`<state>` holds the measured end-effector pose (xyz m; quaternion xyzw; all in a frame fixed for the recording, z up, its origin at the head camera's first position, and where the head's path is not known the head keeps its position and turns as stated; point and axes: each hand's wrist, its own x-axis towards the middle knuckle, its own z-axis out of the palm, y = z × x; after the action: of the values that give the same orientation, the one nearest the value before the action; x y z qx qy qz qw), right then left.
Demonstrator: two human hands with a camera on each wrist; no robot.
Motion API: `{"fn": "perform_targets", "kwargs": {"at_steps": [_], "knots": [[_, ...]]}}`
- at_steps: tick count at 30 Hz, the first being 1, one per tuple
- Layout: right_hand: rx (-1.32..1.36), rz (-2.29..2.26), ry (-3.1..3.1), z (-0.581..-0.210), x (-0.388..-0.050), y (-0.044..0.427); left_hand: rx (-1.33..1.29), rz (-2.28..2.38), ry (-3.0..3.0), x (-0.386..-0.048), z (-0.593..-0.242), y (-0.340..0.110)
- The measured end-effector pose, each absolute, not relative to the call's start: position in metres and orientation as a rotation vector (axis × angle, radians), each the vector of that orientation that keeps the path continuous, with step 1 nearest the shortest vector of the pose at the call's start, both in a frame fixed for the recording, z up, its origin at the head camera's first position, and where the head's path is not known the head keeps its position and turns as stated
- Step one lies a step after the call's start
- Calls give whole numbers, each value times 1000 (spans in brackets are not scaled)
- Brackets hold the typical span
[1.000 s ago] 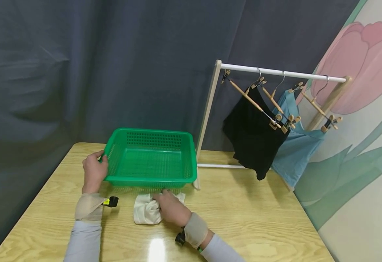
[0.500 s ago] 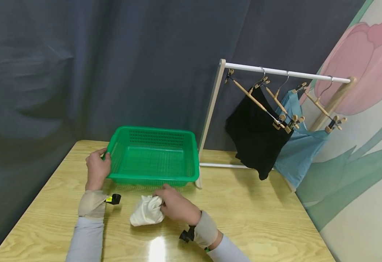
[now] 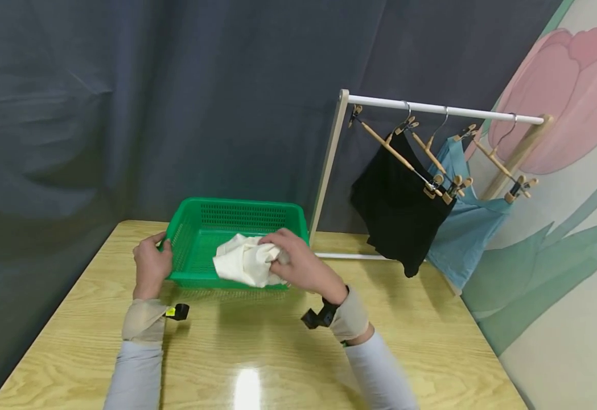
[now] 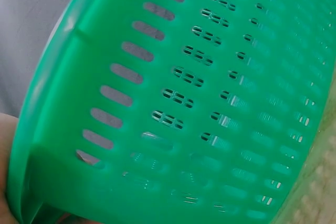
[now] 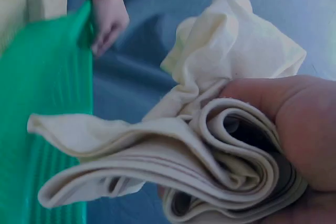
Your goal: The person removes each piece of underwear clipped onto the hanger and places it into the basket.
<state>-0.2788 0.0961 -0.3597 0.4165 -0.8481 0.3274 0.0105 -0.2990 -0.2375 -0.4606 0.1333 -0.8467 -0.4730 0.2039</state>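
Observation:
A green perforated basket stands at the back left of the table, its slotted wall filling the left wrist view. The left hand grips its left rim. Pinched in the right hand is a bundled cream cloth, raised over the front part of the basket. In the right wrist view the cloth shows folded layers curled against the right hand, with the basket beyond and the left hand at its edge.
Right of the basket stands a rack with a white rail. Clip hangers on it carry a black garment and a blue garment. A dark curtain hangs behind the wooden table.
The right hand has lifted the cream cloth off the table and moved it up and away, over the basket's front. The left hand has kept its hold on the rim.

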Motion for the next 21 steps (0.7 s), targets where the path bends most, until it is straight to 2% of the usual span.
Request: {"fn": "perform_targets", "kwargs": {"at_steps": [8,21], "knots": [[1128,1009,-2703,-343,-328,101,364,-1315,-2365,-298,-462,-240],[1050,866,-2995,-364,-391,102,358,-1326,-2394,-301,-458,-238]]}}
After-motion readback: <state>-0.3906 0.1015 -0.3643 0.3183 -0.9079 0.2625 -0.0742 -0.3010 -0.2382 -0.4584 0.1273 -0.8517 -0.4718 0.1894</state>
